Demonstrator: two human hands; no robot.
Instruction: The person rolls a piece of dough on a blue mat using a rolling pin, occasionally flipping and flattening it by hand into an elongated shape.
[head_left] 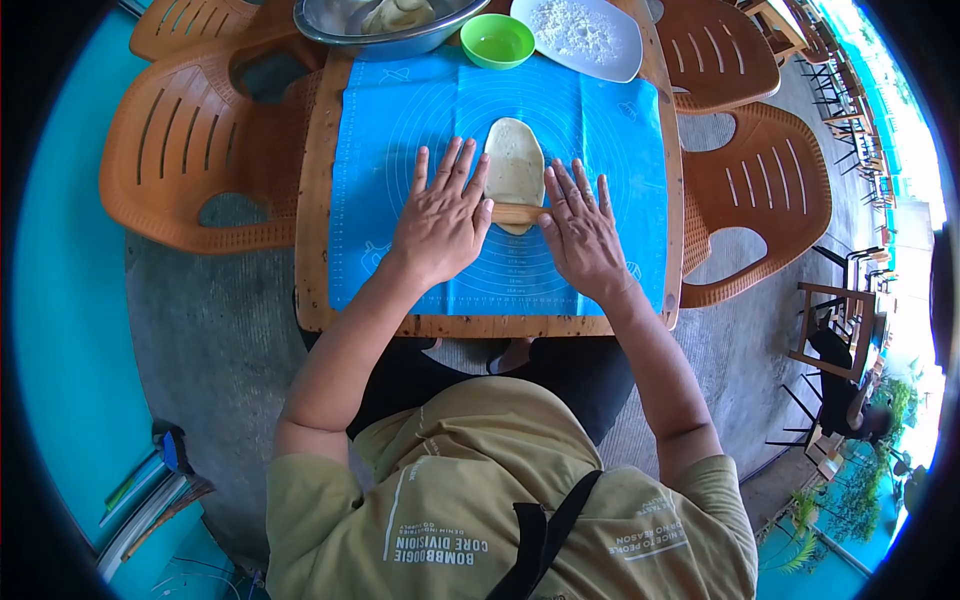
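A flat oval of pale dough [514, 163] lies on a blue silicone mat [610, 130]. Across its near end rests a wooden rolling pin [517, 214], with a little dough showing below it. My left hand [440, 215] lies palm down on the pin's left part, fingers stretched forward, the thumb by the dough's edge. On the right part, my right hand [582, 228] is likewise flat, its fingers extended. Neither hand wraps round the pin. Both palms hide the pin's ends.
At the table's far edge stand a metal bowl [350, 38] with dough in it, a green bowl [497, 42] and a white plate [625, 55] of white powder. Brown plastic chairs flank the wooden table [312, 230]. A person [840, 385] is in the background at right.
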